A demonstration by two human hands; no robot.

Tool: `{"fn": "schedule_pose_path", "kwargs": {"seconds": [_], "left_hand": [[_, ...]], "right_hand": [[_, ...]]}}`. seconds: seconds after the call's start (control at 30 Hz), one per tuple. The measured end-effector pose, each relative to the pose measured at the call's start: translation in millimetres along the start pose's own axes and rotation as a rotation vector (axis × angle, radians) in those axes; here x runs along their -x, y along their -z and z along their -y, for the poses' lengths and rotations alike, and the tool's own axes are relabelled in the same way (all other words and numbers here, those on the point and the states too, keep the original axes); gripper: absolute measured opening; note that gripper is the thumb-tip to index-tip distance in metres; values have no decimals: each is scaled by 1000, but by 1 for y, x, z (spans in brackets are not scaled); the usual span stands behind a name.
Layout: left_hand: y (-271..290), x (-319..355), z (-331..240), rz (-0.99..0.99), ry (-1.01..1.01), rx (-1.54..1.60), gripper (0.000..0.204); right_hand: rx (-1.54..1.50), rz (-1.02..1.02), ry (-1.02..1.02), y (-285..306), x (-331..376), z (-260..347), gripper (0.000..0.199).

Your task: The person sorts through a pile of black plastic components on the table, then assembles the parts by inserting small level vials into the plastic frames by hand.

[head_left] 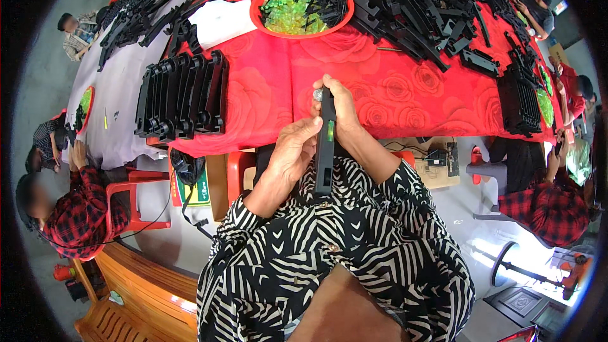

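Observation:
A black spirit level [325,158] with a green vial [330,130] in its side is held lengthwise in front of my chest, past the table's near edge. My left hand [292,151] grips it from the left, its thumb pressed beside the vial. Around the far end, my right hand [344,109] has its fingers wrapped. A small clear, shiny piece [318,95] shows at those fingers; its kind I cannot make out. Farther back stands a red bowl [255,14] of green-yellow vials [286,9] and small black pieces [326,6].
Black level bodies stand in a row [180,96] at the left; more lie heaped [411,9] at the back right. White paper [221,23] lies beside the bowl on the red tablecloth [405,104]. People sit at both sides. A wooden bench [142,285] is at lower left.

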State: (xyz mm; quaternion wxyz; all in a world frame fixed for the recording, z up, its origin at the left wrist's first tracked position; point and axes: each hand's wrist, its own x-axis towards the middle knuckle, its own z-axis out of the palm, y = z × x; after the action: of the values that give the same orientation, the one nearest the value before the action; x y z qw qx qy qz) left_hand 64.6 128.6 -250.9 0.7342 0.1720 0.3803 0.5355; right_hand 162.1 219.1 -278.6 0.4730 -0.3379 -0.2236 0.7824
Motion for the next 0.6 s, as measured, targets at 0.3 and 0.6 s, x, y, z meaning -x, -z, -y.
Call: {"fn": "schedule_pose_path", "kwargs": {"seconds": [0.3, 0.6], "left_hand": [[5, -6, 4, 36, -4, 83, 16], [14, -12, 11, 57, 41, 199, 20]], "right_hand": [[-66, -32, -168, 6, -5, 1, 28], [-1, -76, -287, 13, -10, -4, 32]]}}
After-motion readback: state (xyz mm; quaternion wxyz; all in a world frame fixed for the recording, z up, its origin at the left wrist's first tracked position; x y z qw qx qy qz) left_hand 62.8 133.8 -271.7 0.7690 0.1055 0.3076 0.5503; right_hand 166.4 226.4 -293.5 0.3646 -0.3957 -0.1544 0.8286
